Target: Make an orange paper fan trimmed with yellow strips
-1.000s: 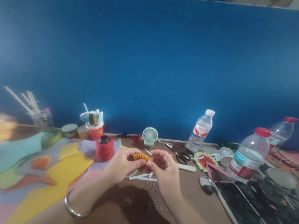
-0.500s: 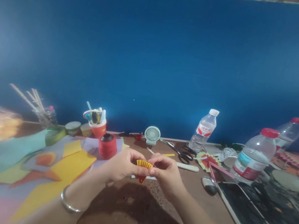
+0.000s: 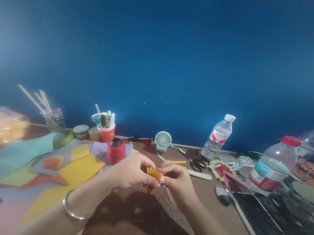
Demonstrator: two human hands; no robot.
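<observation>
Between my two hands is a small piece of pleated yellow paper [image 3: 153,173], with a red part hanging below it. My left hand [image 3: 131,173] pinches its left side between thumb and fingers, a silver bangle round the wrist. At its right end, my right hand [image 3: 178,184] grips the folds with thumb and forefinger. My fingers hide much of the paper's lower part. Just beyond my left hand stands a red spool of thread [image 3: 116,151]. A white-handled tool [image 3: 200,175] lies beyond my right hand.
Coloured paper sheets [image 3: 80,171] spread over the left of the table. Along the back stand a cup of tools [image 3: 107,133], a small fan [image 3: 163,140] and a water bottle [image 3: 219,136], near black scissors [image 3: 197,164]. A tablet-like dark panel [image 3: 270,234] and a large bottle [image 3: 272,166] are at right.
The view has shifted slightly, so the table items sit a little further right. Both hands keep hold of the pleated paper, which is tilted slightly differently.
</observation>
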